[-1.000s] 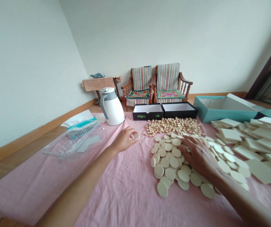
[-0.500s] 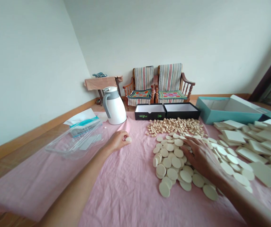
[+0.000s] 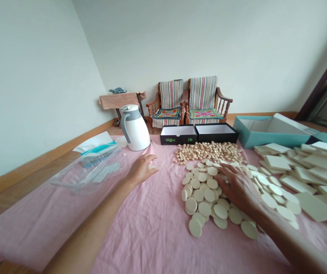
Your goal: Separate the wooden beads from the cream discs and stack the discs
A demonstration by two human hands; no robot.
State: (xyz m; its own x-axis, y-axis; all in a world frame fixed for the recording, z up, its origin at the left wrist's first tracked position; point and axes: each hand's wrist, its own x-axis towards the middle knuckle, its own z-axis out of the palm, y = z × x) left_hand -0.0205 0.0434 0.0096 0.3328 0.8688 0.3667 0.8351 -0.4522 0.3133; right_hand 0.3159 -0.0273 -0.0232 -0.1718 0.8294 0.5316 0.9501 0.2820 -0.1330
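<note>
disc between left thumb and fingers

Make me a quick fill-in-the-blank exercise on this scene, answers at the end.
1. Of the tiles, small tan pieces and discs, the right hand is over the ____.
2. Discs close to the left hand number ____.
3. The cloth under the jug is coloured ____.
4. The two shallow boxes are coloured ____ outside.

Missing words: discs; one; pink; black.

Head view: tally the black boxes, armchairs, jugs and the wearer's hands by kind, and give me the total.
Black boxes: 2
Armchairs: 2
White-and-grey jug: 1
Hands, left hand and right hand: 2
Total: 7
</note>
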